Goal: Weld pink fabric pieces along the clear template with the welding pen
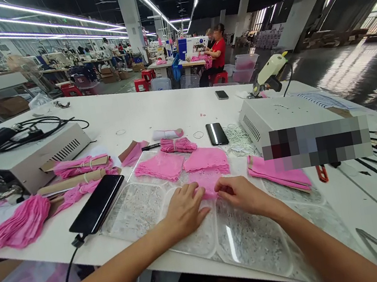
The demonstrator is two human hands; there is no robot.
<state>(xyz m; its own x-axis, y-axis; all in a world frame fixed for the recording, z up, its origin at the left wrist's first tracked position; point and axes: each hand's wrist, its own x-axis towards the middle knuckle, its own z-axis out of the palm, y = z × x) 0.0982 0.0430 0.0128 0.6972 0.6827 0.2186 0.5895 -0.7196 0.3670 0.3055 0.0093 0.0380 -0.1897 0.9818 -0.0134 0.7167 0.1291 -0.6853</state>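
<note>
A small pink fabric piece (208, 183) lies flat on the white table (153, 108), at the near edge of the work area and on top of clear plastic trays (198, 236) that hold fine white bits. Both hands rest on it. The left hand (185, 208) lies palm down with its fingers pressed together and stretched forward, their tips on the fabric's left edge. The right hand (242, 193) is curled, its thumb and fingertips drawn together at the fabric's right edge (whether they actually pinch the cloth cannot be told).

Just behind the piece sit two low piles of the same pink fabric (182, 163), side by side, and behind those a tied pink bundle (177, 145). To the right, a stack of flat pink sheets (277, 175) lies against a white metal box (279, 117), with a glue gun (269, 73) standing beyond it. A dark phone (217, 133) lies face up near the middle of the table, and a second phone (97, 204), plugged into a cable, lies to the left of the trays. Farther left are more pink bundles (16, 222) and another grey machine box (27, 159). Well behind the table, a person in a red top (217, 53) sits at a sewing machine.
</note>
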